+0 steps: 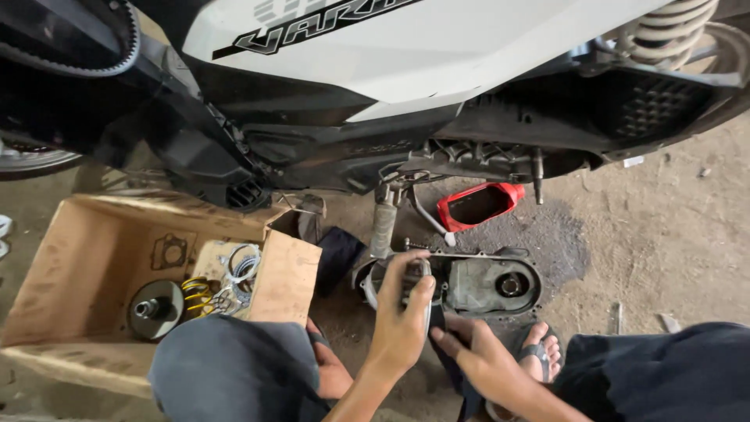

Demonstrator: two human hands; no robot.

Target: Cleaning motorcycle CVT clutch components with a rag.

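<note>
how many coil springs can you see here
2. A yellow coil spring lies in the cardboard box at left, beside a round metal part. A large pale shock spring sits on the scooter at top right. Others may be hidden.

Left hand (pixel 400 312) covers the pulley end of the crankcase cover (pixel 469 283); the part gripped under its fingers is hidden, and whether the right hand (pixel 476 353) holds or only touches the dark strap (pixel 440 322) cannot be told. Scooter body (pixel 406 47) cut off by the top edge, its front wheel (pixel 31 156) by the left edge, rear spring (pixel 672 31) at top right. Small parts in the cardboard box (pixel 78 258) beside the yellow spring (pixel 197 295) too small to identify
</note>
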